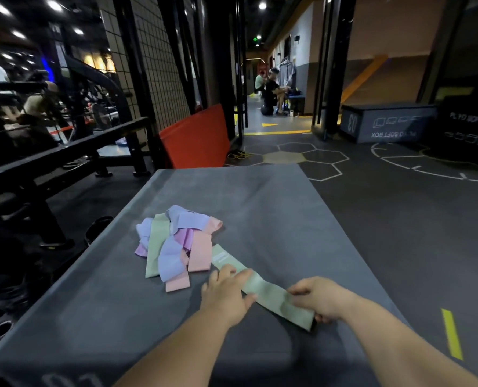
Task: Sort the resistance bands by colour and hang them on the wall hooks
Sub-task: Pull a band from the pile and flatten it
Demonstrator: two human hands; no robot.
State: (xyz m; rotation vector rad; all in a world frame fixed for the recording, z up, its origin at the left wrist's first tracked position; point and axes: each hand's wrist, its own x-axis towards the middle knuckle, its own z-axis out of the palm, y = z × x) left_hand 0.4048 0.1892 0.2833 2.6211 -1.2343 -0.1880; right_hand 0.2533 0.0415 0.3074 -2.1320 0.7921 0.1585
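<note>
Two hands meet on one green band (265, 289) lying flat on the grey worktop (274, 208). The right hand (320, 300) curls its fingers round the band's near end, pinching it. The left hand (226, 298) lays fairly straight fingers across its middle. Just beside its far end sits a pile (173, 244) of lilac, pink and green bands.

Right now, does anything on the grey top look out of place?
The pile of bands on the grey top is a jumble: lilac, green, pink and peach overlap. One green band lies beside it; the left hand rests on it, the right hand grips its end.
</note>
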